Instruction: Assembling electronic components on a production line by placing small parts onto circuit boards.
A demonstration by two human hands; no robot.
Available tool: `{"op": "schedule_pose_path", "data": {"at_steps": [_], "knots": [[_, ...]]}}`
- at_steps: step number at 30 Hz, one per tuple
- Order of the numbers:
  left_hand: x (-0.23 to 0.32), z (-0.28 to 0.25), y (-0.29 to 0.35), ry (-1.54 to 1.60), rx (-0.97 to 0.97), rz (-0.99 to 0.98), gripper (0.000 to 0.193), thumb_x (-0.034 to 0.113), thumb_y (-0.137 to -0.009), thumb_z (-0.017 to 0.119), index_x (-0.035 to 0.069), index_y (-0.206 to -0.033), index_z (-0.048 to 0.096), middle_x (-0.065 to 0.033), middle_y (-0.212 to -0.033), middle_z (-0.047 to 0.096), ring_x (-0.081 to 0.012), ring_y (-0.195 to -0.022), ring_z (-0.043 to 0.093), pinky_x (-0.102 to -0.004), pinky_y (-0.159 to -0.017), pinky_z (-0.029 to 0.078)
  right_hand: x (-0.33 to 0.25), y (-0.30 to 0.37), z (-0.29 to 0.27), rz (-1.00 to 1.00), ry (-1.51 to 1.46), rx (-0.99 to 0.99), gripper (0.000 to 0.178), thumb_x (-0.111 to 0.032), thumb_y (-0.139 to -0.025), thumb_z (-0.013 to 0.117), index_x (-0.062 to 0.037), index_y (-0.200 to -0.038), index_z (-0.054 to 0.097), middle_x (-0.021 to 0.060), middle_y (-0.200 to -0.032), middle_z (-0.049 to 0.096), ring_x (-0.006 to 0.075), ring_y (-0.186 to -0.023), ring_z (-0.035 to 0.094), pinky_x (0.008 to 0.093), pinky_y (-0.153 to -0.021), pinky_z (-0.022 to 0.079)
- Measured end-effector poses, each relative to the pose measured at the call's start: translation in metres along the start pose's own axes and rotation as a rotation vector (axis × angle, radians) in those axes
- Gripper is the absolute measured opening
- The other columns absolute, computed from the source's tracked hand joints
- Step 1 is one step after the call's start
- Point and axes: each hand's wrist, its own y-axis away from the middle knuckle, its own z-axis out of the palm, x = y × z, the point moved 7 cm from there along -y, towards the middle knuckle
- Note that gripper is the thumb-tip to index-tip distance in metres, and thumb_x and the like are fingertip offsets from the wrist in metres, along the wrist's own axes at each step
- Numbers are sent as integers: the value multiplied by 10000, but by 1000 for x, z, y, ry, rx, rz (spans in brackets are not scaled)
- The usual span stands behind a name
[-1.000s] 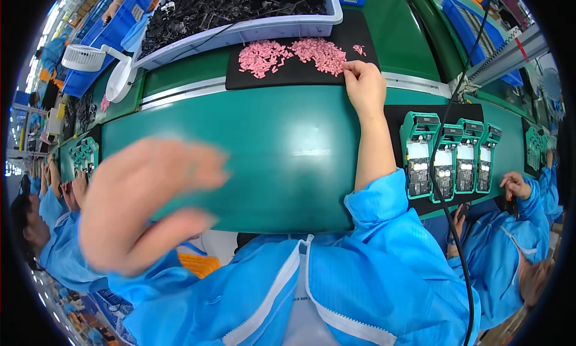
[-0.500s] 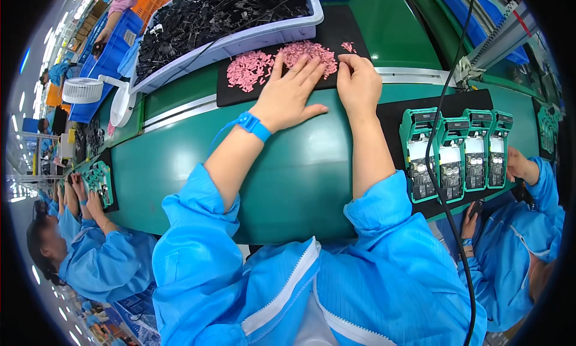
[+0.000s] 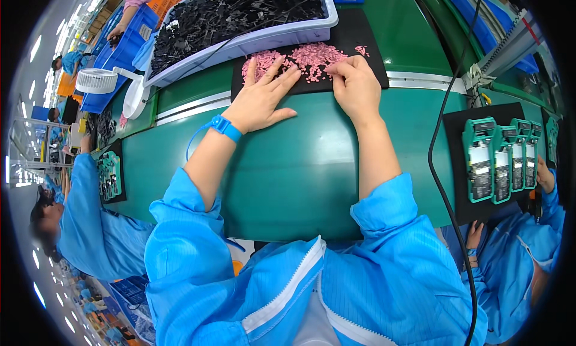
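Note:
Small pink pieces (image 3: 313, 57) lie in loose heaps on a black mat (image 3: 363, 29) at the belt's far edge. My left hand (image 3: 259, 103), with a blue strap on its wrist, rests with spread fingers over the left heap, fingertips among the pieces and partly hiding them. At the right end of the heaps, my right hand (image 3: 359, 93) is closed, thumb and forefinger pinched together low over the mat. Whatever may be between those fingertips is too small to make out.
Behind the heaps stands a pale bin (image 3: 243, 51) full of black parts. Several green-framed devices (image 3: 480, 160) sit on a black mat at right. A black cable (image 3: 433, 160) hangs across the view. A white fan (image 3: 96, 81) stands at left. Co-workers sit on both sides.
My left hand has slid left across the pink pieces, and my right hand has come in to the heap's right edge. The green-framed devices have shifted right with their mat.

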Motion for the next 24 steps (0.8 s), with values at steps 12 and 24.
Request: {"op": "schedule_pose_path", "data": {"at_steps": [12,24], "knots": [[38,-18,-29,99,95,-36,791,596,-858,500,87,-1440,336,-87,-1507,316,-324,-1438,139,-626,-1101,2,-14,-10,-13,-29,216,-80,136,-57,-705,645,-158,-733,731,25,-900,590,223,-905,581,359,-753,504],[10,-44,-2,169,355,-95,318,234,-831,659,142,-1134,633,-89,-1362,495,-287,-1337,378,-538,-1097,132,-18,-12,-20,-49,170,-88,104,-75,-699,675,-150,-764,704,31,-916,590,235,-909,578,368,-756,499]]}}
